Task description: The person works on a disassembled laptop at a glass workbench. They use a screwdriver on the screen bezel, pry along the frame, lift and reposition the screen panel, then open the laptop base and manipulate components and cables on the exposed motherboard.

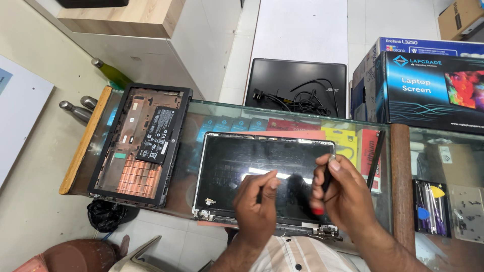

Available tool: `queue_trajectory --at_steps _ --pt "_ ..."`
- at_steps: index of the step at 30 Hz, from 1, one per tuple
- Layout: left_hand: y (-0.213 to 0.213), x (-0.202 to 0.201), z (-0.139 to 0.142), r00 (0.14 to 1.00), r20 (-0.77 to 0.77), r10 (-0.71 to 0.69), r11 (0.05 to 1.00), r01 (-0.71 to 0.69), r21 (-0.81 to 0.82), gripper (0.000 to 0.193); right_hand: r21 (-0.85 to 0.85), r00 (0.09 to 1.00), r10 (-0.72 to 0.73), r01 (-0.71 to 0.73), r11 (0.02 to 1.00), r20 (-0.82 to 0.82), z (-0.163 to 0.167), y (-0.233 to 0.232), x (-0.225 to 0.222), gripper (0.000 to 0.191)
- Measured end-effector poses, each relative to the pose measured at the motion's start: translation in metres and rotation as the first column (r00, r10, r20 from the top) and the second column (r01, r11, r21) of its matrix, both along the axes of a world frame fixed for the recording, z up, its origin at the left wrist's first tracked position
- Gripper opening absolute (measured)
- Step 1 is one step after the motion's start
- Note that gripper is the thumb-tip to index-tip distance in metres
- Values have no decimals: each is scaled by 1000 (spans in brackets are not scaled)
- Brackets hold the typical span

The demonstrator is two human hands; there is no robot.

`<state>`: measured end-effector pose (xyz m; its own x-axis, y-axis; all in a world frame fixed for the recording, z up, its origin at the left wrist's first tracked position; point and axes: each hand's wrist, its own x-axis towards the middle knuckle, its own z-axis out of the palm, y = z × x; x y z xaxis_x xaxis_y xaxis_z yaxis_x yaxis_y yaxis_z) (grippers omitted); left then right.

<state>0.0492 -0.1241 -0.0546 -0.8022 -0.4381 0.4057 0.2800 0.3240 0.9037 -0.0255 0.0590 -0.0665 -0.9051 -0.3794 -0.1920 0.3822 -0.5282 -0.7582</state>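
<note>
Both hands are parked over the laptop screen [264, 176], which lies flat on the glass worktop [201, 112] with its bezel off and the bare metal hinges [327, 230] sitting right under my wrists. That puts the hinge end nearest me, I guess so the screws there are easy to reach.

My right hand [339, 194] is curled shut around a screwdriver [322, 194] with a black shaft and a red end. I'm holding it upright like a pen, red end down toward the near edge of the panel and thumb up at the top, which looks like a grip for control rather than force. My left hand [258, 201] is mostly closed too, thumb and forefinger pinched on something thin and dark; too small for me to say what it is. It hovers over the lower middle of the panel, just left of the right hand.

Well off to the left of my left hand there's the laptop's bottom shell [140, 143], lying open-side up with its black battery [156, 135] showing, set aside out of the way. Beyond my hands, past the far edge of the worktop, a closed black laptop [275, 80] has a cable [302, 98] piled on it. To the right of my right hand there's a wooden strip [402, 181], then a tray of pry tools [429, 207] within easy reach.
</note>
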Motion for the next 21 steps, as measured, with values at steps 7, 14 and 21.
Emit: queue_trajectory --at_steps 7,14,21 --pt "-5 -2 5 997 68 -25 997 29 -67 13 403 986 167 -151 903 -6 -10 18 -13 41" --pt "-6 -5 9 986 86 -146 986 152 -68 15 607 839 389 -90 790 -381 -11 25 -4 21" --pt "-14 -4 13 946 38 -321 947 319 46 13 857 685 558 197 476 -468 23 25 12 26"
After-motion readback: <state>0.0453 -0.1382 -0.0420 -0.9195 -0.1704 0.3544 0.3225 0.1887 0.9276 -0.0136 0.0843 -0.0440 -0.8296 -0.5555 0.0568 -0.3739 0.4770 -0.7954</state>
